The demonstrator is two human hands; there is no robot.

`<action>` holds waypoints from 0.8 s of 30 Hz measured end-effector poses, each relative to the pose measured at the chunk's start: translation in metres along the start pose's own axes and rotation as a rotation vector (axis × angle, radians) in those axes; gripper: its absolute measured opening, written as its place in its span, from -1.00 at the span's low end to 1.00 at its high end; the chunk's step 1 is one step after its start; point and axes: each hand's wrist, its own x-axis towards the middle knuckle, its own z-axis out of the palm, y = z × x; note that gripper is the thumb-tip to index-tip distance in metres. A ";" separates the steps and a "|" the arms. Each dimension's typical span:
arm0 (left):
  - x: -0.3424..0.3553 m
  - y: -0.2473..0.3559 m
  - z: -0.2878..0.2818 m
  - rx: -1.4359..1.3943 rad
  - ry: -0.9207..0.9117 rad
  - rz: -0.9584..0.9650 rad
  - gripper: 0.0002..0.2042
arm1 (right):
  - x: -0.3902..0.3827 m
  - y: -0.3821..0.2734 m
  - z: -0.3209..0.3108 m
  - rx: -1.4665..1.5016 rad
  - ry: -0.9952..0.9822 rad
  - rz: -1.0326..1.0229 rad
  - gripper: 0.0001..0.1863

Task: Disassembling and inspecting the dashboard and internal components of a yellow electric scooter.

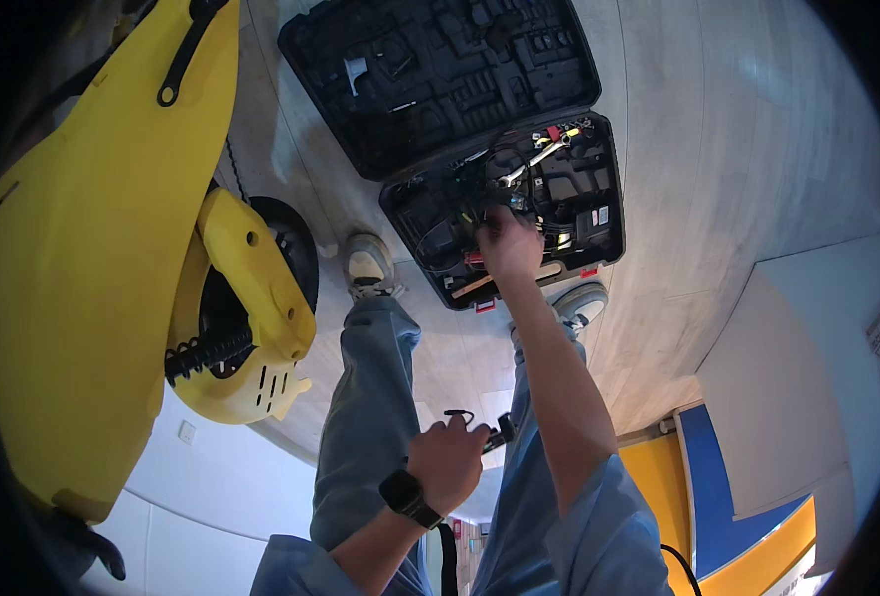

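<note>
An open black tool case (614, 189) lies on the floor, its lower tray filled with mixed tools. My right hand (512, 246) reaches down into that tray, fingers curled among dark tools and thin cables; what they grip is hidden. A combination wrench (549, 151) lies just beyond the fingers, and a wooden handle (475, 286) sits along the tray's near edge. Closer to me, above my legs, my left hand (448, 462) is closed around a small black object (500, 434) with a short curved cord; its kind is not clear.
The case's moulded lid (440, 79) lies flat at the far side, with a few small pieces in it. A yellow two-wheeled vehicle (92, 248) stands on the left, its wheel (296, 248) near my left shoe (368, 263). A white panel (778, 377) stands at right.
</note>
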 end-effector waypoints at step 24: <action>0.022 -0.015 -0.029 -1.676 0.364 -0.157 -0.53 | -0.079 0.004 -0.089 -0.078 0.736 -0.328 -0.69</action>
